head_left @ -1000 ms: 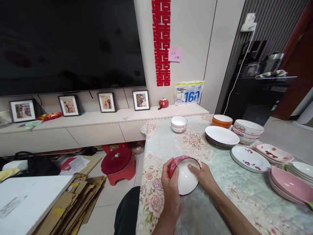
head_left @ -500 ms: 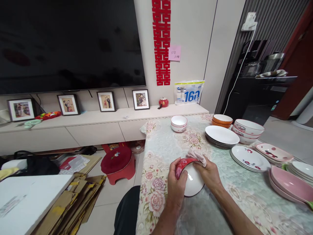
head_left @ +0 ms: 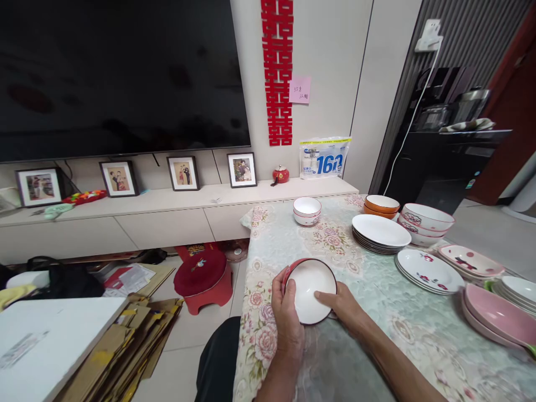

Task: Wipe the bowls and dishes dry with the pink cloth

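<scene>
A red bowl [head_left: 310, 301] with a white inside and dark rim is held over the near part of the table, its opening tilted up toward me. My left hand [head_left: 287, 307] grips its left side, thumb on the rim and fingers around the red outer wall. From the right, my right hand [head_left: 341, 304] pinches the bowl, thumb inside and fingers hidden underneath. The cloth seen earlier is mostly hidden behind the bowl and right hand. Beyond the bowl stand two stacked small white bowls [head_left: 307, 211] with pink rims.
On the table's right are white plates [head_left: 381, 230], flowered plates [head_left: 429, 269], orange bowls [head_left: 381, 205], large white bowls [head_left: 427, 218] and pink dishes [head_left: 498, 315]. A floral tablecloth [head_left: 268, 340] covers the table. A red stool [head_left: 203, 279] and flattened cardboard [head_left: 121, 346] lie to the left.
The bowl has moved left and slightly up, and its opening now faces me more fully. My right thumb has come inside it, and the cloth has dropped out of sight behind it.
</scene>
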`<state>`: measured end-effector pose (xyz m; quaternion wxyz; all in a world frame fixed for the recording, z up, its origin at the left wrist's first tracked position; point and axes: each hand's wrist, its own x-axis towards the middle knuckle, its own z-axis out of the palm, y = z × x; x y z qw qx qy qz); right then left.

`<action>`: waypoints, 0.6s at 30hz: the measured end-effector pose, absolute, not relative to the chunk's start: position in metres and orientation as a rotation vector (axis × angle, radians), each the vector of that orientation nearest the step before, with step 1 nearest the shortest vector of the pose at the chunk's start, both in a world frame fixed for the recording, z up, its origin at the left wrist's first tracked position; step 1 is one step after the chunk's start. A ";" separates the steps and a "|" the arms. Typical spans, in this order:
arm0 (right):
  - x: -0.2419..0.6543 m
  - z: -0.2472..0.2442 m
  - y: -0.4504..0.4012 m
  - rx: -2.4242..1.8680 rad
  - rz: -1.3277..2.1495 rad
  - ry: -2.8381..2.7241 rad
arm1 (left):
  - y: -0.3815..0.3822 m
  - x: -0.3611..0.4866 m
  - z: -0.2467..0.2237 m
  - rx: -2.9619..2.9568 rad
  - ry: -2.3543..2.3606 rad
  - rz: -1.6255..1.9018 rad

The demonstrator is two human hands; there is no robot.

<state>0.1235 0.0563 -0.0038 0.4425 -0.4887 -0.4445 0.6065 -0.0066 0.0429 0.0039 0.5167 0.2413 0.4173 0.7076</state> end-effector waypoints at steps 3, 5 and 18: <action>0.131 -0.005 0.061 -1.340 1.272 -1.115 | 0.041 -0.004 0.005 0.647 0.990 1.628; 0.140 -0.004 0.065 -1.421 1.086 -1.138 | 0.038 -0.002 0.009 0.717 0.993 1.548; 0.142 -0.005 0.065 -1.411 1.092 -1.288 | 0.038 0.000 0.000 0.659 1.023 1.612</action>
